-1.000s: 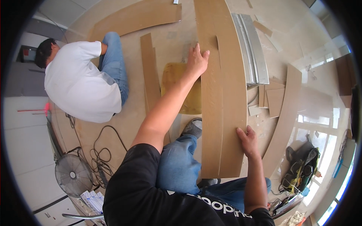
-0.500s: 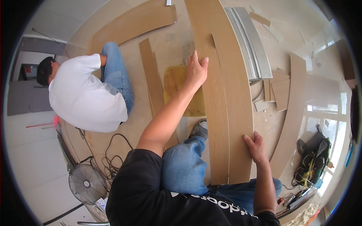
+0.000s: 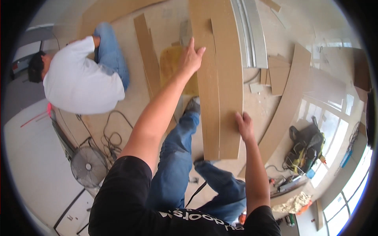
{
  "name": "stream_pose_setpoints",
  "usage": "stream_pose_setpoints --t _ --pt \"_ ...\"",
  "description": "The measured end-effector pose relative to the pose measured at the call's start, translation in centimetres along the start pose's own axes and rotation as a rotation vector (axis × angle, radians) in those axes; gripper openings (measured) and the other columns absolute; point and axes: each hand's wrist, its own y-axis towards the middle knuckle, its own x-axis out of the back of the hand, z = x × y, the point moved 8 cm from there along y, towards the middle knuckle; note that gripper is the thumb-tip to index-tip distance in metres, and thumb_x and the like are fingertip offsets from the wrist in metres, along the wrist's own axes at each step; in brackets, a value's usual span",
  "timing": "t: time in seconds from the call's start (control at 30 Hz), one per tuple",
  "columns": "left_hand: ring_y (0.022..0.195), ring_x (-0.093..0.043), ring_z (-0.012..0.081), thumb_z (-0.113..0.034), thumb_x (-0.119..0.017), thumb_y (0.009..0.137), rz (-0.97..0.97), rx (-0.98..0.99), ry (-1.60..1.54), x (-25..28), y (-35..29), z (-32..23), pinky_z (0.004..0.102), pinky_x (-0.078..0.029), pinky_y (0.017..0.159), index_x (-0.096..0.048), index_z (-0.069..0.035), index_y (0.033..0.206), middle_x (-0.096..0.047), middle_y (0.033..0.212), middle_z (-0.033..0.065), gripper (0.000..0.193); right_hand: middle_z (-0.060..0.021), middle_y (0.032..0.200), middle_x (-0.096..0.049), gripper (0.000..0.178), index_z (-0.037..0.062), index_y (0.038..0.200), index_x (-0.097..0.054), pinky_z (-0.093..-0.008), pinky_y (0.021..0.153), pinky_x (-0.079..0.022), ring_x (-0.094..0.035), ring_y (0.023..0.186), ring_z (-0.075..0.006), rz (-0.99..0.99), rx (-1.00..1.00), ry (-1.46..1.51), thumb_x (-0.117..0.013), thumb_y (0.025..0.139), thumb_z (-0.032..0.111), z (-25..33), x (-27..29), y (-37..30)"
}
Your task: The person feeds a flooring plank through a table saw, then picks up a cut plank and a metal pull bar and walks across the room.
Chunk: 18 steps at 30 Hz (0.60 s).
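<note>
White lettering (image 3: 193, 216) runs across the front of the wearer's black shirt (image 3: 126, 200).

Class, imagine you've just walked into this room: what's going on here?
A person in a black T-shirt has both hands at a long brown board: the left hand farther up its left edge, the right hand on its right edge, closer to the near end. Grey metal lengths lie to its right. At the left, another person in a white top is low to the floor, near a round fan.
</note>
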Motion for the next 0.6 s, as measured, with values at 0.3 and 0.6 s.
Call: stream_pose_setpoints --t 0.3,0.6 --pt "0.126 -0.056 0.0368 -0.052 -0.045 0.1 0.372 0.27 0.153 0.4 -1.5 -2.0 0.0451 -0.048 0.1 -0.002 -0.02 0.16 -0.05 0.147 0.0194 0.081 -0.0282 0.079 -0.059 0.051 -0.0034 0.081 -0.056 -0.0509 0.071 -0.044 -0.053 0.074 -0.044 -0.143 0.03 -0.146 -0.06 0.092 0.046 -2.1 0.1 0.8" --pt "0.11 -0.063 0.0387 -0.049 -0.045 0.102 0.366 0.278 0.106 0.4 -3.4 -1.5 0.0463 -0.05 0.091 -0.001 -0.02 0.16 -0.062 0.13 0.0226 0.079 -0.0063 0.064 -0.038 0.054 0.0019 0.072 -0.045 -0.0374 0.058 -0.037 -0.035 0.065 -0.0161 -0.137 -0.03 -0.066 -0.062 0.096 0.047 -1.2 0.0 -1.6"
